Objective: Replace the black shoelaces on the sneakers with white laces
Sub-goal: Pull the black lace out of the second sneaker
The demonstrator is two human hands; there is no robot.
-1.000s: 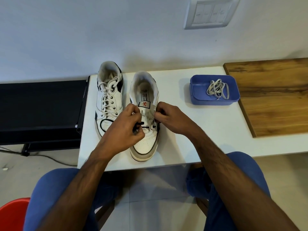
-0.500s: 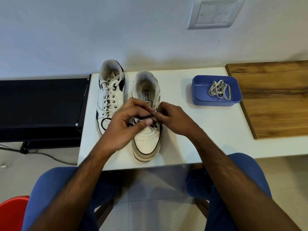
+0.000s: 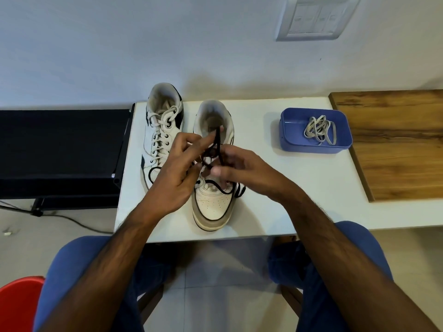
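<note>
Both hands are raised over the right-hand sneaker (image 3: 213, 188), which sits directly below my fingers with its toe towards me. My left hand (image 3: 177, 171) has its fingers curled and pinches the black lace (image 3: 217, 149) near the top of a loop; my right hand (image 3: 239, 168) is also curled, thumb and forefinger pinching the same lace lower down. Held this way, the slack stands up between my hands rather than tangling in the eyelets. Judgement: the lace is nearly clear of this shoe. A loose run of it lies across the vamp under my right palm and trails off the shoe's far side; whether any is threaded I cannot tell.

Just left of my left hand stands the other sneaker (image 3: 163, 137), already laced in white, so I judge it done.

Well to the right of my right hand, near the wall, is a blue tray (image 3: 287, 137). It holds one white lace (image 3: 320, 130), loosely coiled, within reach for threading next. Beyond the tray lies a wooden board (image 3: 395, 144) on the white table (image 3: 287, 200).
</note>
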